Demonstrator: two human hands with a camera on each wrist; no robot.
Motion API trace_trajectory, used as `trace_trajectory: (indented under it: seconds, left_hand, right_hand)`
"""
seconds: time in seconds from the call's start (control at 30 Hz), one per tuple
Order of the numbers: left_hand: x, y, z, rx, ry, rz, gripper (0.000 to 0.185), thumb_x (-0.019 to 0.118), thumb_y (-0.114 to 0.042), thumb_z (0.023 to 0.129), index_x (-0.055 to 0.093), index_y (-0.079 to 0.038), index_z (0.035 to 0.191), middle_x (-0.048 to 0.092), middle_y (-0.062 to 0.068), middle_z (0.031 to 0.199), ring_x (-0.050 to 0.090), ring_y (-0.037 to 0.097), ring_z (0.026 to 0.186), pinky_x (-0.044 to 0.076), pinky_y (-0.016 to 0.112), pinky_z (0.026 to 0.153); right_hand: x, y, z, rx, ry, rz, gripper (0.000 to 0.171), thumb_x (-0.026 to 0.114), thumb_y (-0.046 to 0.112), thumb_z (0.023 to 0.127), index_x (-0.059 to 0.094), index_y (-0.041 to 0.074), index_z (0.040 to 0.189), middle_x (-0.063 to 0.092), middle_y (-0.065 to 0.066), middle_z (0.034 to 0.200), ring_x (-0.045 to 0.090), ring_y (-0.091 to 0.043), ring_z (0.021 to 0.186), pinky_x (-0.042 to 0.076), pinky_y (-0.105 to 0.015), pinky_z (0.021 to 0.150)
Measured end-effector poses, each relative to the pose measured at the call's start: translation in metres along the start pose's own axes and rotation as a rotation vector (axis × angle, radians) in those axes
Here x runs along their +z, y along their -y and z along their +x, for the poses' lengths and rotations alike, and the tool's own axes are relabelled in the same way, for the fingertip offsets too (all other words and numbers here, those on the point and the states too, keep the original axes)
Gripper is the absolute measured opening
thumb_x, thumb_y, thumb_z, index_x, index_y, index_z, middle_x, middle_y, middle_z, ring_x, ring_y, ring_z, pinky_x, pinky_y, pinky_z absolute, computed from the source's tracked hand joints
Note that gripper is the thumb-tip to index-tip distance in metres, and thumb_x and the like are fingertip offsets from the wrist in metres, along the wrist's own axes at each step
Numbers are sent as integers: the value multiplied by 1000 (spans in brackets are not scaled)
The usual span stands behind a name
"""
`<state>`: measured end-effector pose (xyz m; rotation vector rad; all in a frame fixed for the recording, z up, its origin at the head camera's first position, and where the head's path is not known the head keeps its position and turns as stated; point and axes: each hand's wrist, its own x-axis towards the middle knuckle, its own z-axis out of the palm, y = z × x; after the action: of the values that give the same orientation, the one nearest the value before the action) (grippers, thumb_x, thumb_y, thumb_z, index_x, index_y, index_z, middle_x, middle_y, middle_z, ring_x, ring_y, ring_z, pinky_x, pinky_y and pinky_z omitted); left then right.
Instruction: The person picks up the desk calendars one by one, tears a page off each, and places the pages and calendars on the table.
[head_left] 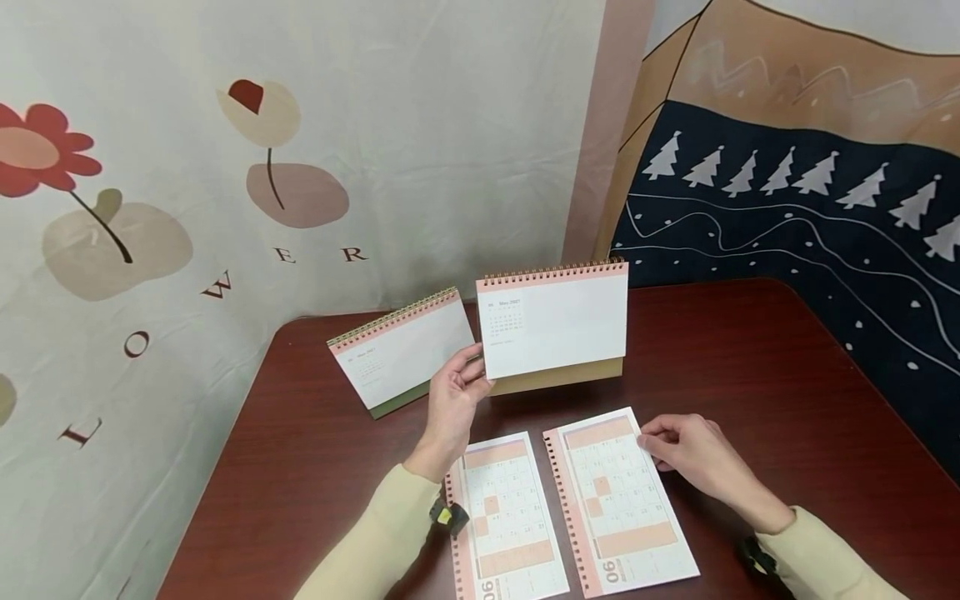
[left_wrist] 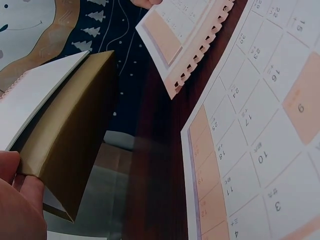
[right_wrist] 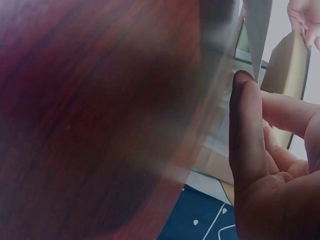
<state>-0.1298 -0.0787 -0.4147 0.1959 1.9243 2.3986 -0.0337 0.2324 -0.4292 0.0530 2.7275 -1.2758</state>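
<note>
Your left hand (head_left: 452,398) pinches the lower left corner of the brown calendar (head_left: 553,329), thumb on the white front page, fingers behind; the left wrist view shows the fingertips against its kraft base. That calendar stands upright at 12 o'clock on the table (head_left: 750,367), and the green calendar (head_left: 401,350) leans just beside it at 10 o'clock. Your right hand (head_left: 693,454) rests at 3 o'clock on the right sheet (head_left: 622,500), fingers bent on its upper right edge; whether they pinch it I cannot tell, since the right wrist view is blurred. The left sheet (head_left: 506,521) lies flat just beside it, under your left wrist.
</note>
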Motion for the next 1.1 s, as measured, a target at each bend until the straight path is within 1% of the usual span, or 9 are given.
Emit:
trace_trajectory:
  seconds: [0.2, 0.27, 0.4, 0.53, 0.73, 0.83, 0.97, 1.03, 1.1]
  left_hand:
    - [1, 2, 1, -13, -5, 7, 50, 52, 22, 93, 53, 9, 141, 64, 26, 133, 69, 11, 108, 53, 23, 88]
    - [1, 2, 2, -16, -7, 8, 50, 52, 22, 93, 53, 8, 141, 64, 26, 133, 69, 11, 107, 53, 23, 88]
    - [3, 3, 4, -21, -7, 16, 51, 52, 22, 92, 53, 8, 141, 64, 26, 133, 69, 11, 105, 54, 23, 87]
    - [5, 4, 7, -25, -12, 43, 51, 52, 21, 92, 54, 7, 141, 66, 26, 132, 68, 12, 104, 54, 22, 86]
    - [7, 8, 12, -32, -29, 98, 51, 52, 21, 91, 56, 5, 139, 67, 24, 131, 67, 15, 106, 53, 22, 84]
    - [9, 12, 16, -33, -15, 107, 51, 51, 22, 90, 56, 6, 138, 67, 24, 131, 66, 16, 106, 53, 23, 84]
    - [11, 16, 21, -41, 11, 105, 51, 50, 22, 90, 56, 6, 138, 67, 24, 131, 65, 15, 104, 52, 23, 84]
    - [12, 18, 24, -45, 25, 109, 51, 50, 23, 89, 56, 6, 137, 67, 24, 131, 64, 15, 102, 52, 23, 83]
    - [13, 19, 26, -43, 38, 127, 51, 49, 23, 88, 57, 6, 135, 67, 24, 130, 65, 16, 102, 51, 23, 83]
  right_hand:
    - [0, -1, 2, 13, 0, -38, 12, 71, 13, 97, 77, 3, 101, 72, -1, 82, 69, -13, 71, 58, -28, 62]
    - [0, -2, 3, -5, -11, -90, 11, 72, 13, 96, 77, 4, 98, 71, 2, 79, 66, -11, 68, 55, -27, 61]
    - [0, -4, 3, -63, -65, -249, 6, 75, 16, 92, 78, 11, 91, 68, 9, 73, 59, -8, 65, 46, -28, 59]
    - [-2, -7, 2, -100, -121, -329, 7, 76, 18, 91, 79, 11, 90, 69, 8, 75, 57, -7, 64, 45, -30, 58]
    - [-11, -5, 1, -130, -192, -340, 13, 73, 18, 94, 79, 7, 97, 74, 0, 81, 58, -10, 64, 46, -32, 56]
    - [-16, -4, -1, -123, -203, -326, 16, 71, 17, 95, 79, 5, 103, 76, -5, 87, 59, -12, 64, 46, -31, 56]
    - [-22, -7, -4, -102, -179, -300, 19, 69, 16, 97, 78, 2, 107, 77, -11, 94, 56, -13, 64, 44, -29, 55]
    - [-24, -10, -5, -89, -158, -280, 22, 68, 17, 98, 77, 1, 109, 78, -11, 95, 57, -12, 67, 44, -27, 57]
    - [-27, -11, -7, -73, -135, -248, 24, 67, 19, 99, 77, 0, 111, 78, -8, 94, 62, -11, 70, 47, -27, 58]
